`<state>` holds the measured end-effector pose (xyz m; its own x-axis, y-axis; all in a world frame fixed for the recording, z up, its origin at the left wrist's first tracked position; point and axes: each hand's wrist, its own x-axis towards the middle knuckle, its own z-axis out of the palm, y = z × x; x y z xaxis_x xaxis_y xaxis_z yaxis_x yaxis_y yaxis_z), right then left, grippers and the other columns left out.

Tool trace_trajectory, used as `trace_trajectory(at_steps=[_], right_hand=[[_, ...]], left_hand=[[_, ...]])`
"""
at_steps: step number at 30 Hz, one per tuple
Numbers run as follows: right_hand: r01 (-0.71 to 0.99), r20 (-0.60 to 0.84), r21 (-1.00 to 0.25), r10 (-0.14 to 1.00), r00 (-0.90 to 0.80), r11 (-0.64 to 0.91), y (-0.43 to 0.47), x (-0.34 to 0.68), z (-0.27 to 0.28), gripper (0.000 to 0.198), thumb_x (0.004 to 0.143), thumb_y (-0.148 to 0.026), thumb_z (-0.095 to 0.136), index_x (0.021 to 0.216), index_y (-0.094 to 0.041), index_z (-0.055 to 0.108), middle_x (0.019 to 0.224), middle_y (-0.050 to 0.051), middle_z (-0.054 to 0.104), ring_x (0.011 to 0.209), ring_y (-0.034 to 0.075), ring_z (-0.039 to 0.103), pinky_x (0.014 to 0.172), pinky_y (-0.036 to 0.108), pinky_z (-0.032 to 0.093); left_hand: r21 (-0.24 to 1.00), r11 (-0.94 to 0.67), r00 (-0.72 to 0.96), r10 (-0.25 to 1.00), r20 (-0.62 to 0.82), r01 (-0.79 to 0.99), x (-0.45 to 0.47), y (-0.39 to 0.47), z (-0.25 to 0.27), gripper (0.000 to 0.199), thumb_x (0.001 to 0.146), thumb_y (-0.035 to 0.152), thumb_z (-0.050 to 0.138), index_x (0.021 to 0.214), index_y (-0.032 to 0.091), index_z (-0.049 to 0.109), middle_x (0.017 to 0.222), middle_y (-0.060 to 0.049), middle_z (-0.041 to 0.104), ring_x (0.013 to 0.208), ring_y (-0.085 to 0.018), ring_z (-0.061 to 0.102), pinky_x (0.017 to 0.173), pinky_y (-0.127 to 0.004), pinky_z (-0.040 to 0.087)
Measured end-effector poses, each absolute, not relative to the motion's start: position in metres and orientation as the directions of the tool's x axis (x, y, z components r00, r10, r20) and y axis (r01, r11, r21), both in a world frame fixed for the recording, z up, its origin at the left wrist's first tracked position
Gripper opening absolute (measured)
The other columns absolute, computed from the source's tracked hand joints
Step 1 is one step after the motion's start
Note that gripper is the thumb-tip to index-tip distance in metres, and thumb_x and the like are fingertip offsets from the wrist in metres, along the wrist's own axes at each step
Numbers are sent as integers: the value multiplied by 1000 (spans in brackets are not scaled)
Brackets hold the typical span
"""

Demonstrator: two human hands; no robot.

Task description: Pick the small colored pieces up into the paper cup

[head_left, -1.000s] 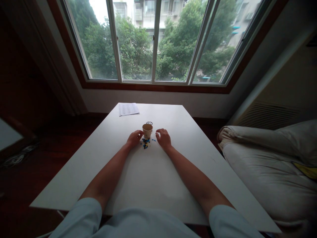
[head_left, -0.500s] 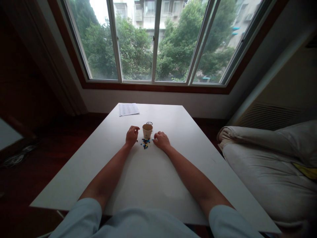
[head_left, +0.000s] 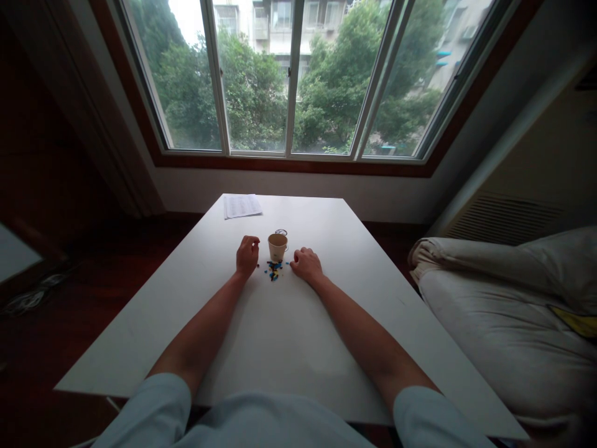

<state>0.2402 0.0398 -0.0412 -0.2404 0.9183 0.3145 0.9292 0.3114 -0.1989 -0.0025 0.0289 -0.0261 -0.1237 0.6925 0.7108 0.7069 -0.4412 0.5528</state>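
Observation:
A small cream paper cup [head_left: 277, 250] with a side handle stands upright between my hands, its inside looking brown. Right in front of it lies a loose pile of tiny blue, yellow and dark pieces [head_left: 274, 267], too small to name. To the left of the cup, and apart from it, my left hand [head_left: 247, 254] is raised on its edge with fingers curled in. Whatever it may hold is hidden. My right hand [head_left: 306, 264] rests knuckles up on the tabletop, fingers bent under, close to a blue bit [head_left: 287, 263]. Its grip is hidden too.
A white table [head_left: 280, 348] spreads under both arms. Printed sheets [head_left: 243, 206] lie at its far left corner, and a thin dark loop [head_left: 281, 231] sits behind the cup. Beyond stands a wide window [head_left: 289, 81]; a pale padded couch [head_left: 504, 311] is at the right.
My left hand has drawn slightly left, its fingers curling back from the cup. My right hand has shifted a little to the right. The cup and pile look the same.

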Motion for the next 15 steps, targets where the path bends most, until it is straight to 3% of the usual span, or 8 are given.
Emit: trace_trajectory(at_steps=[7, 15], right_hand=[[902, 338, -206, 893, -298, 379, 41, 239, -44, 8, 89, -25, 62, 83, -20, 64, 96, 9, 62, 96, 22, 51, 82, 31, 37], [866, 425, -294, 867, -261, 405, 42, 238, -45, 5, 90, -21, 57, 86, -21, 60, 85, 4, 63, 84, 19, 52, 76, 28, 36]], left_hand=[[545, -431, -142, 677, 722, 719, -1, 27, -23, 15, 96, 19, 49, 102, 19, 63, 102, -6, 65, 71, -14, 56, 72, -29, 47], [459, -482, -6, 684, 729, 746, 9, 16, -17, 32, 98, 25, 48, 128, 22, 60, 131, -9, 61, 68, -11, 58, 71, -28, 52]])
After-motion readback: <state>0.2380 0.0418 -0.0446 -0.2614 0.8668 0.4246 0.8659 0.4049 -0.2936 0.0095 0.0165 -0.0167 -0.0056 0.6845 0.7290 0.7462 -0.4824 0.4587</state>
